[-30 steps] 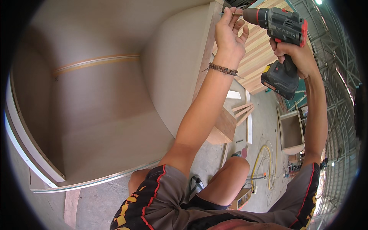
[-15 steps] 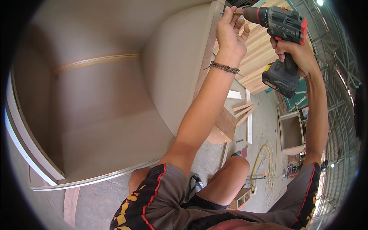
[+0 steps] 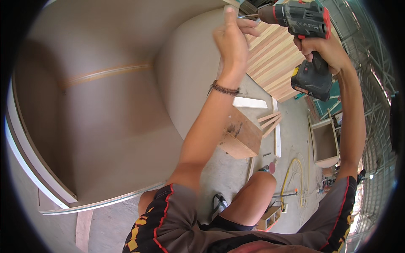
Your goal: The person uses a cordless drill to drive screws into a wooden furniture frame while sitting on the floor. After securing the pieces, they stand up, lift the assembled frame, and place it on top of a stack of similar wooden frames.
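Right hand: the right hand has its fingers wrapped around the handle of a black-and-red cordless drill, whose battery hangs below them.
Left hand: the left hand is blurred, thumb raised and two fingers stretched to the right; whether the fingertips pinch anything small cannot be told.
Bit: a thin bit projects from the chuck, left of the right fingers, its tip just beside the left thumb.
Cabinet: a large grey-brown open cabinet stands left of the left fingers, its near upright edge right beside them.
Progress: the bit is mounted and the cabinet walls appear joined, with a tan band along an inner seam; nothing shows the bit sunk into wood, so drilling or driving here looks unfinished. How many fixings remain cannot be judged.
Behind the fingers: a striped wooden panel, to the right of the left fingers.
Below the fingers: a white strip, a brown wooden box, thin slats and a yellow hose on the concrete floor.
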`<state>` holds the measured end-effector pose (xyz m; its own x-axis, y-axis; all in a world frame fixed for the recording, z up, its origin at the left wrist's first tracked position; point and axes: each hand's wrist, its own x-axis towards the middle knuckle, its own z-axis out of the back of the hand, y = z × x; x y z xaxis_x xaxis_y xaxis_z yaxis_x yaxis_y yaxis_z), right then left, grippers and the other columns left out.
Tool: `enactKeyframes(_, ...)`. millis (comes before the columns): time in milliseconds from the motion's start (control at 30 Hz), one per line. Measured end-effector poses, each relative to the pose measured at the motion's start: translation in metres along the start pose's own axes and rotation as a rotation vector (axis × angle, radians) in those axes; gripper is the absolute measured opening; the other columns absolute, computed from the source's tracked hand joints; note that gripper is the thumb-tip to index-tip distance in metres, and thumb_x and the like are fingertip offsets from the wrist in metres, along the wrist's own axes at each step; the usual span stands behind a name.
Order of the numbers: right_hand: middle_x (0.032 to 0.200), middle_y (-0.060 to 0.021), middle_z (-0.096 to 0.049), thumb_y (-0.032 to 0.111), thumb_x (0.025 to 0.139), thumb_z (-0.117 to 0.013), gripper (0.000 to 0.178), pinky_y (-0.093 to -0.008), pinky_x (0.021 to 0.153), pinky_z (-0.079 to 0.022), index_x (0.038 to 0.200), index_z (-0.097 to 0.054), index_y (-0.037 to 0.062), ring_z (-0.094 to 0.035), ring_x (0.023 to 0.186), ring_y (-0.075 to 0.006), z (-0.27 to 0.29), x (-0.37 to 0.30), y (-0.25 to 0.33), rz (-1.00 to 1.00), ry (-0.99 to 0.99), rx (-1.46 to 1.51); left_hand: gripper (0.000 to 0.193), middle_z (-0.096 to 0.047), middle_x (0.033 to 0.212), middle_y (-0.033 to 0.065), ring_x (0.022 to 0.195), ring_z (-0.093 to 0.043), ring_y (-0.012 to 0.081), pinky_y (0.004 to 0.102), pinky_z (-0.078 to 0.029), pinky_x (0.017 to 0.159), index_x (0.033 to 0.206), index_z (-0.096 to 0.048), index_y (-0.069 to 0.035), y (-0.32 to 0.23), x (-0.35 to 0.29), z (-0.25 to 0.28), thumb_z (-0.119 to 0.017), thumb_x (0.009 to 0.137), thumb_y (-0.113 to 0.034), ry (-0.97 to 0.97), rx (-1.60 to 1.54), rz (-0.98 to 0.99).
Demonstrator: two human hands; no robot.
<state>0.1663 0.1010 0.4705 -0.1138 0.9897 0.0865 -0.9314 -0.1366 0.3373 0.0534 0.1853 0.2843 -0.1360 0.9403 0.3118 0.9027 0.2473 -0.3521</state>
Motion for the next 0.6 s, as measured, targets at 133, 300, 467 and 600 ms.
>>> enactKeyframes(133,0.08,-0.0036,-0.063,0.004,0.065,-0.06,0.019,-0.0261,0.054,-0.043,0.083,-0.063,0.0023,-0.054,0.063,-0.0086,-0.003,0.005,-0.001,0.059,0.014,-0.055,0.032,-0.07,0.073,0.0095,0.068,-0.06,0.0275,0.0357,-0.046,0.067,0.084,-0.075,-0.004,-0.04,0.014,0.016,-0.058,0.103,-0.024,-0.109,0.393,-0.556)
enactKeyframes(300,0.078,-0.0057,-0.066,-0.006,0.067,-0.065,0.021,-0.0254,0.053,-0.047,0.087,-0.067,0.0013,-0.061,0.065,-0.0107,0.0,0.008,0.013,-0.034,0.01,0.104,0.036,-0.071,0.079,0.0165,0.077,-0.064,0.0347,0.0447,-0.05,0.076,0.088,-0.074,0.003,-0.107,0.064,-0.01,-0.067,0.092,-0.032,-0.045,1.382,-1.518)
enactKeyframes(467,0.074,-0.0044,-0.063,-0.003,0.065,-0.065,0.019,-0.0271,0.053,-0.045,0.083,-0.064,0.0006,-0.058,0.064,-0.0101,0.011,0.008,-0.009,0.041,0.063,0.077,0.064,-0.074,0.094,0.0215,0.094,-0.069,0.0418,0.0495,-0.052,0.089,0.094,-0.077,0.001,-0.091,0.115,-0.021,-0.062,0.085,-0.06,0.508,2.078,-0.906)
enactKeyframes(600,0.071,-0.0058,-0.062,0.001,0.066,-0.064,0.017,-0.0315,0.054,-0.045,0.082,-0.063,-0.0019,-0.058,0.064,-0.0141,0.006,0.005,0.007,0.246,0.002,-0.105,0.075,-0.073,0.1,0.0241,0.099,-0.07,0.0423,0.0473,-0.053,0.091,0.094,-0.078,-0.001,-0.115,0.114,-0.039,-0.057,0.08,-0.072,0.549,2.402,-0.469)
